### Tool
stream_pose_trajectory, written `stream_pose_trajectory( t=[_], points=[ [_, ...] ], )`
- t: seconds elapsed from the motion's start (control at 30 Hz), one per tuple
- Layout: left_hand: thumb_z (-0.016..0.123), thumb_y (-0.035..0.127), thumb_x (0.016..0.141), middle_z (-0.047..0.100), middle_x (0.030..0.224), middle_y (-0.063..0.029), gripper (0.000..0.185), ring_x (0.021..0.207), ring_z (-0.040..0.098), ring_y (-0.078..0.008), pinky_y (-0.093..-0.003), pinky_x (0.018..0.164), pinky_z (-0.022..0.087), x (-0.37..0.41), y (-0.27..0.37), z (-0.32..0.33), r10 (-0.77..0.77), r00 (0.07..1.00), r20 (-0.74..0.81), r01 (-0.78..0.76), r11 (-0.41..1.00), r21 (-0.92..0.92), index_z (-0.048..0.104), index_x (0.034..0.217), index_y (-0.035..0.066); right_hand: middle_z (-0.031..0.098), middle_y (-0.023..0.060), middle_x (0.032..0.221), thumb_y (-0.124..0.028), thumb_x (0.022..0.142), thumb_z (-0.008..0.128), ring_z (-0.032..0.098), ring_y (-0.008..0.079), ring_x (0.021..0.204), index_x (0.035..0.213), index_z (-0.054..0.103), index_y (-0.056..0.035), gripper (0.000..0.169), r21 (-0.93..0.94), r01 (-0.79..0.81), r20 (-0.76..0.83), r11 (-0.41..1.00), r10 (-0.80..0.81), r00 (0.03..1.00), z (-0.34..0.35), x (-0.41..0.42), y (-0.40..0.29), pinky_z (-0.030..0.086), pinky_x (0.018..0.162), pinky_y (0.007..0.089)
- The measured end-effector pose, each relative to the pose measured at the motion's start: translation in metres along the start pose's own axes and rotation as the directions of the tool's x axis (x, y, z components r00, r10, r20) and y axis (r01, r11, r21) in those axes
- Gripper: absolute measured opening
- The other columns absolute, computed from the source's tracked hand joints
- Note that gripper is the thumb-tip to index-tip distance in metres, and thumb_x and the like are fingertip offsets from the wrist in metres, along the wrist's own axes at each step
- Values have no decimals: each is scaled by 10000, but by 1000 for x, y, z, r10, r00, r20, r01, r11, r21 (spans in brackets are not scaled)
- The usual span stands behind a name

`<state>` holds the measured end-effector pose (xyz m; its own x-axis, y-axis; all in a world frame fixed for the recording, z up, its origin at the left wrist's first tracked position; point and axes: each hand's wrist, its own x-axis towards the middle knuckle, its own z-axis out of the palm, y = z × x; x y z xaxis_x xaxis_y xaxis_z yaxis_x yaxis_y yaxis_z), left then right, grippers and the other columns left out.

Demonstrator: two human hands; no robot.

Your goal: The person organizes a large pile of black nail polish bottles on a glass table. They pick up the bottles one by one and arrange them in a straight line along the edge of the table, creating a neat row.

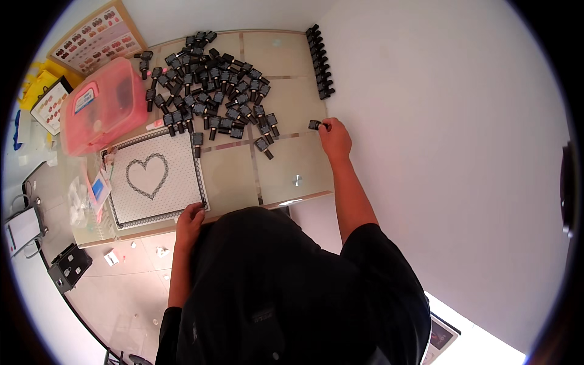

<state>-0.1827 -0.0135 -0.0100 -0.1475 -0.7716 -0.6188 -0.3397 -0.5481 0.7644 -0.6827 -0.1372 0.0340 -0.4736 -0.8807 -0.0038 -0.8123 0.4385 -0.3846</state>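
My right hand pinches a small black nail polish bottle at the table's right side, close to the wall. Farther back, a row of similar black bottles lines the wall edge. Many more black bottles lie in a loose pile across the middle and back of the table, most of them on their sides. My left hand rests at the near right corner of a white dotted mat with a black lace-pattern border and a heart. The left fingers are bent, and whether they grip the mat's corner is unclear.
A pink translucent plastic case stands on the left, before a framed nail colour chart. Clear plastic wrapping lies at the left edge. A white wall bounds the right side. A black case sits on the floor.
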Motion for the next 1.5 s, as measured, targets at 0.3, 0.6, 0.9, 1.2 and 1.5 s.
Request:
stream_pose_trajectory(
  t=[0.3, 0.6, 0.9, 1.2, 1.5],
  points=[
    [645, 174, 1012, 721, 1209, -151, 385, 1072, 678, -204, -338, 947, 540, -3, -27, -9, -9, 999, -34, 8, 1000, -20, 630, 1339, -30, 714, 87, 1067, -266, 918, 711, 713, 328, 923, 1059, 709, -148, 184, -345, 27, -62, 938, -51, 997, -3, 63, -9, 574, 761, 483],
    [649, 175, 1011, 723, 1233, -162, 391, 1125, 675, -224, -351, 999, 518, 5, -26, -15, -103, 994, -30, 99, 989, -114, 630, 1338, -39, 722, 105, 1094, -258, 925, 693, 720, 331, 956, 1123, 679, -115, 244, -485, 21, 35, 874, -5, 999, 16, 101, -10, 568, 786, 487],
    [650, 218, 1016, 718, 1185, -120, 393, 1005, 663, -166, -309, 821, 542, 14, -5, -22, -204, 978, -34, 197, 968, -158, 635, 1339, -7, 736, 118, 1133, -250, 937, 678, 715, 313, 1028, 1280, 660, -95, 376, -311, -84, -79, 947, 62, 995, 13, 71, -23, 561, 871, 452],
    [668, 263, 997, 718, 1170, -107, 431, 972, 667, -157, -302, 765, 543, 19, -9, -26, -218, 976, -16, 214, 966, -144, 642, 1342, 5, 749, 148, 1092, -254, 926, 660, 718, 295, 1005, 1337, 631, -50, 459, 188, -202, 206, 961, 162, 965, 78, 43, 21, 552, 896, 401],
    [661, 246, 992, 730, 1105, -76, 422, 923, 670, -130, -281, 742, 537, 21, 3, -25, -235, 972, -17, 233, 969, -80, 643, 1334, -1, 749, 139, 1004, -230, 902, 654, 722, 313, 956, 1360, 610, -60, 490, 336, -317, 258, 887, 237, 937, 103, 81, 55, 556, 883, 426]
  ],
)
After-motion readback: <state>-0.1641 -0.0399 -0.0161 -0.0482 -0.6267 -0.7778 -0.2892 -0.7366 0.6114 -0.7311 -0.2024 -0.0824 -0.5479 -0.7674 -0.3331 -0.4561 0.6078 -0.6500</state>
